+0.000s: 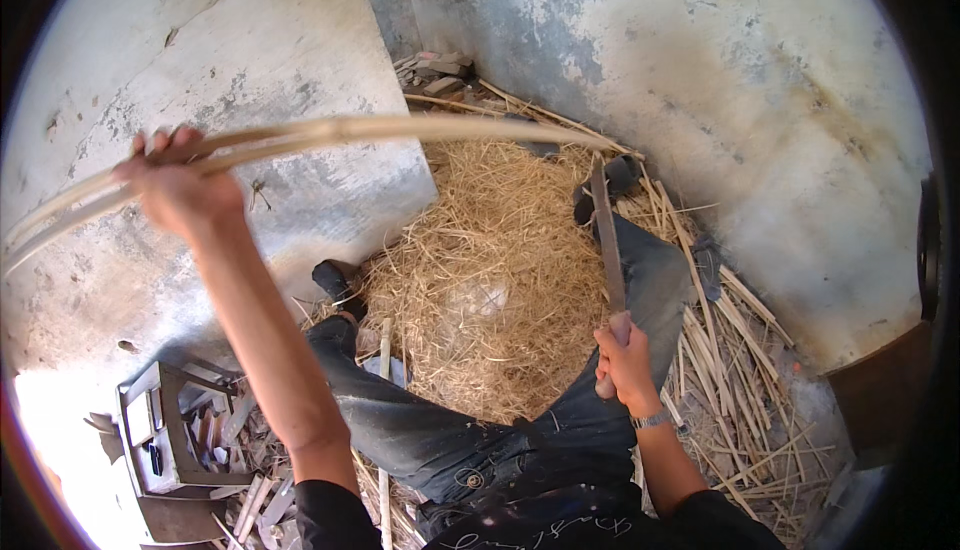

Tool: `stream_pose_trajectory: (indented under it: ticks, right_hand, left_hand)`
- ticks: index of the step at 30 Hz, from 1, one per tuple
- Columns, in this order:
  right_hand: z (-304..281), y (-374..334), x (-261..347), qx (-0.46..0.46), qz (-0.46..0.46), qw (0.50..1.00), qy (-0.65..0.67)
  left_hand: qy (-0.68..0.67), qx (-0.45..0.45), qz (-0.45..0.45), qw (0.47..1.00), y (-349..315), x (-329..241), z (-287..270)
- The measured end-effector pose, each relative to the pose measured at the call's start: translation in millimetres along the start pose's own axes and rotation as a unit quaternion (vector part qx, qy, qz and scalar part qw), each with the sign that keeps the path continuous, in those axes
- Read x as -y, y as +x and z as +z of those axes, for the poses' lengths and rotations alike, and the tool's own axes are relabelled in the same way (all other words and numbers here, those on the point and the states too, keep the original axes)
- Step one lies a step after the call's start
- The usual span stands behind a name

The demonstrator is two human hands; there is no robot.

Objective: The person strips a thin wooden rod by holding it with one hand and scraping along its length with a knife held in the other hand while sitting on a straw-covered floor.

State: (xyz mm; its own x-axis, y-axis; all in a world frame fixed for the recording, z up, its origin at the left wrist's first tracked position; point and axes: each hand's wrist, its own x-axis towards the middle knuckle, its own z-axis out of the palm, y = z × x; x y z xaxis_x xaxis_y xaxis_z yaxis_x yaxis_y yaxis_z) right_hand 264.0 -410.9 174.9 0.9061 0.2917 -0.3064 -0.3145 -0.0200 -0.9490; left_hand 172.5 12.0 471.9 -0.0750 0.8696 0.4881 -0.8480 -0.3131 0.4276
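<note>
Our left hand (190, 185) is curled around a long, pale, bamboo-like split strip (400, 130) — our right hand (627, 355) is wrapped around the handle of a wooden-handled knife with a long, dark metal blade (608, 235).
Raised at the far side of the straw-coloured heap of fine shavings (500, 210) between our legs, the strip shows two lengths side by side at the left; its right end is near the blade's tip, and we cannot tell whether they touch. To work well, we judge, we need a firm left grip well back from the edge, and the blade angled away from our dark-trousered right leg (652, 270) below it. At lower left, a dark, box-like, seemingly wooden frame (172, 425) has broken scraps (207, 432) showing through its gaps — whether inside or behind, we cannot tell.
</note>
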Motion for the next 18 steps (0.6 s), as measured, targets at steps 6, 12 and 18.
stream_pose_trajectory:
  ticks: [6,12,18]
  right_hand:
    - [-1,-50,0,0.012,0.038,0.997,0.068]
    - [18,-62,-33,0.071,0.109,0.989,0.075]
    - [20,-71,-43,0.164,0.173,0.971,0.023]
  left_hand:
    - [-0.133,0.172,-0.264,0.939,-147,91,120]
    - [0.048,0.244,-0.643,0.725,-265,145,157]
    - [-0.081,0.198,-0.606,0.766,-195,173,52]
